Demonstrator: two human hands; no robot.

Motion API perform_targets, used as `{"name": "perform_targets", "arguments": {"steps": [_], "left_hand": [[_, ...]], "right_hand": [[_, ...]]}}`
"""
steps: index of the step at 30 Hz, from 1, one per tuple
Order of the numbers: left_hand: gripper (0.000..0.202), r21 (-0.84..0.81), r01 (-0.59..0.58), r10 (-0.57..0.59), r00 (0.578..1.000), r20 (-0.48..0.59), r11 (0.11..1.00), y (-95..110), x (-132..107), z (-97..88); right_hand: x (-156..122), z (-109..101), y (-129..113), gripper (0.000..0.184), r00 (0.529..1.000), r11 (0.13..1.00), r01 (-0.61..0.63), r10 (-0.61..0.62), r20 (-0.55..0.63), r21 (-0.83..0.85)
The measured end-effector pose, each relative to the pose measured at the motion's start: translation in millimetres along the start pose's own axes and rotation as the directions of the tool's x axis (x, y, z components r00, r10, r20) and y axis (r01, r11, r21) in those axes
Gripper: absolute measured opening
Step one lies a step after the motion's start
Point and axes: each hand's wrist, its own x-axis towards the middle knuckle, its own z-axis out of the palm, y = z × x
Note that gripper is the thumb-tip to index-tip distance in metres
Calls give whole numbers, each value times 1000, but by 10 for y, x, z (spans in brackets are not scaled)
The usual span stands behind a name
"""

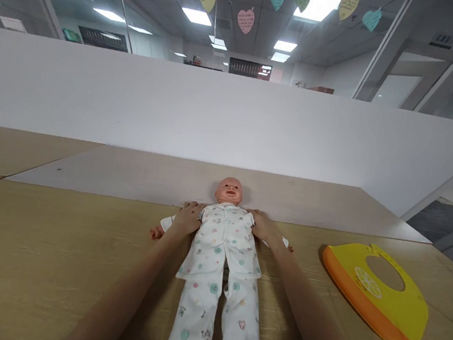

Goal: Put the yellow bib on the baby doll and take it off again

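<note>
A baby doll (224,238) lies on its back on the wooden table, head away from me, in white pyjamas with small coloured prints. My left hand (188,217) is closed round its upper arm and shoulder at the left. At the other shoulder, my right hand (262,225) grips in the same way, thumb side toward the chest. Most of my fingertips are hidden behind the doll's arms and sleeves. The doll's small hand (156,232) sticks out past my left wrist. Its lower legs run out of the bottom of the view.
To the right lies a yellow bib (402,291) with an orange catch pocket. The table (44,260) has a paler board (139,175) along its far side. Behind stands a low white wall (230,123), topped by glass with heart-shaped notes.
</note>
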Motion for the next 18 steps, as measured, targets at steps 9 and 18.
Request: {"name": "perform_targets", "arguments": {"steps": [9,18], "left_hand": [[38,130,26,-1,982,-190,991,-10,0,208],[41,134,10,29,959,-282,991,-46,-128,232]], "right_hand": [[178,81,106,50,998,991,-66,64,-20,-113],[17,168,44,44,980,952,-78,18,-199,-297]]}}
